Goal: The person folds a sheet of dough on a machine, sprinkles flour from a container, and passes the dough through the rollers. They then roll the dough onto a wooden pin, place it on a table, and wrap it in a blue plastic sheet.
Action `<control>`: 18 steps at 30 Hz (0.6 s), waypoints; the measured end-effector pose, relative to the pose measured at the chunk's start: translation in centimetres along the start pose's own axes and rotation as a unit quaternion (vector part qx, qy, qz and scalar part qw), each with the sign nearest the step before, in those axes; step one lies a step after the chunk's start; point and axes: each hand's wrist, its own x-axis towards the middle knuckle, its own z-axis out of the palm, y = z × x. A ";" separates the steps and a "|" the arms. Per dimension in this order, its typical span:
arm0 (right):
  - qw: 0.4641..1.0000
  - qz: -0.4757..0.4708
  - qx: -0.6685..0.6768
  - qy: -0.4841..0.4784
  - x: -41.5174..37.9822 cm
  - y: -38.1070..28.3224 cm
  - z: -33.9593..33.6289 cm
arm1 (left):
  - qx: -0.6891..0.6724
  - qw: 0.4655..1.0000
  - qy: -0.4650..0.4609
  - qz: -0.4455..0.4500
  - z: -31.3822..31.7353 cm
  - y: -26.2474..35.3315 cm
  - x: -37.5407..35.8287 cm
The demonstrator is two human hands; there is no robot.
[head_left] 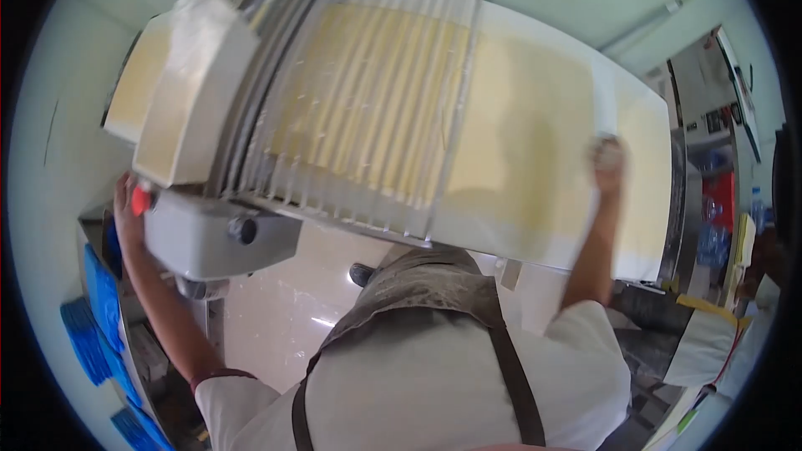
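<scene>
A long sheet of pale yellow dough (510,108) lies on the white belt of a dough sheeter (221,234). My left hand (125,207) is at the left side of the machine, beside a red knob (141,200); its fingers look stretched along the housing, partly hidden. Over the right part of the dough, my right hand (608,160) is blurred and looks closed, the fingers curled; what it holds, if anything, is hidden. A see-through slatted guard (368,108) covers the dough near the rollers. White strips of belt show beside the dough.
On the machine's upper housing lies a clear plastic bag (200,29). Blue stacked items (86,342) stand on shelving at lower left. Plastic bottles (713,242) and a red item are at the right. A dark apron (418,284) touches near the machine's front edge.
</scene>
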 end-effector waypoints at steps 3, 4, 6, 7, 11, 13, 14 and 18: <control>0.899 -0.270 -0.165 0.305 -4.8 -20.7 -5.6 | 0.320 0.930 -0.049 0.174 -3.6 -9.0 3.9; 0.767 -0.324 -0.293 0.470 -7.1 -26.5 -3.2 | 0.427 0.876 -0.033 0.220 -4.5 -11.6 5.1; 0.083 -0.024 -0.777 0.624 -8.8 -27.2 -3.5 | 0.379 0.908 -0.033 0.178 -4.3 -11.1 5.2; -0.095 0.020 -0.793 0.601 -5.5 -23.9 -9.0 | 0.317 0.938 -0.033 0.135 -4.0 -10.2 5.0; 0.444 -0.133 -0.873 0.154 -3.7 0.4 -3.8 | 0.216 0.974 -0.028 0.061 -3.7 -7.8 3.8; 0.733 -0.048 -0.678 -0.009 -3.6 1.8 0.3 | 0.202 0.978 -0.025 0.044 -3.7 -7.4 3.2; 0.855 -0.014 -0.515 -0.057 -2.3 -2.4 -2.2 | 0.197 0.979 -0.023 0.040 -3.7 -7.3 2.8; 0.833 -0.240 -0.405 0.291 -4.2 -22.3 -7.3 | 0.189 0.981 -0.020 0.029 -2.8 -6.3 2.2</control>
